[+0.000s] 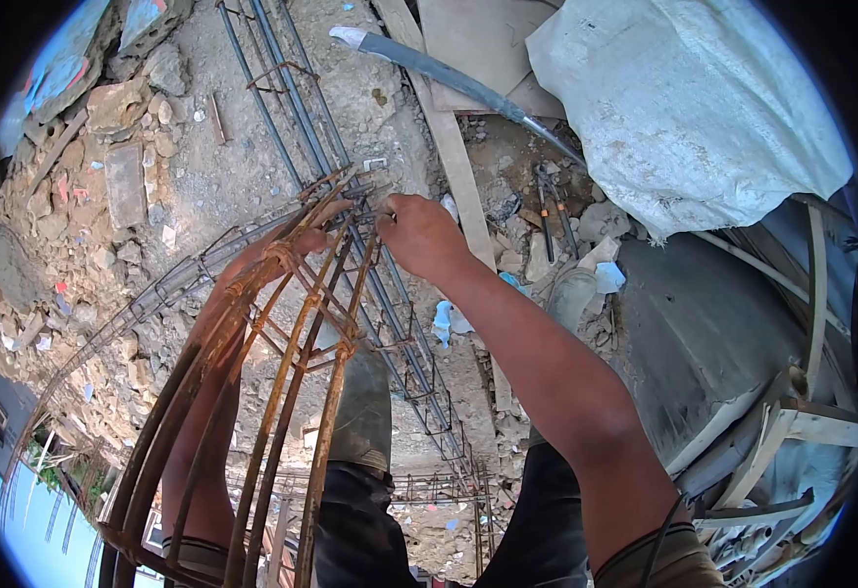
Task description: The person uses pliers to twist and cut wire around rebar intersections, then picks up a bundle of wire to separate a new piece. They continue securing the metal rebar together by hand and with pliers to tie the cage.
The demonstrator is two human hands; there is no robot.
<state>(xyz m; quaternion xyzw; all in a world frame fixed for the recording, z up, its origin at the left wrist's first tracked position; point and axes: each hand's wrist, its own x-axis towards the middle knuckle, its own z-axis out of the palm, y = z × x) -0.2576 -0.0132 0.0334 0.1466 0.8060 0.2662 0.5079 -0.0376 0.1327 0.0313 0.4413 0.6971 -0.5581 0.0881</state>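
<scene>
My left hand (257, 253) reaches in at the upper end of a rusty rebar cage (287, 421), its fingers closed around the bars and partly hidden by them. My right hand (423, 235) is curled closed just right of the crossing, knuckles up; whatever its fingertips pinch is too small to make out. Beneath both hands runs a straight cage of grey rebar (297, 98) with square stirrups. The rusty cage leans over it, rising toward me. Another thin rebar cage (159, 294) meets them from the left.
Pliers-like cutters with orange-marked handles (550, 211) lie on the rubble at right. A long grey tube with a metal end (439, 73) rests near a wooden plank (458, 167). A white sack (684, 108) stands at upper right. Broken stones (120, 108) fill the left.
</scene>
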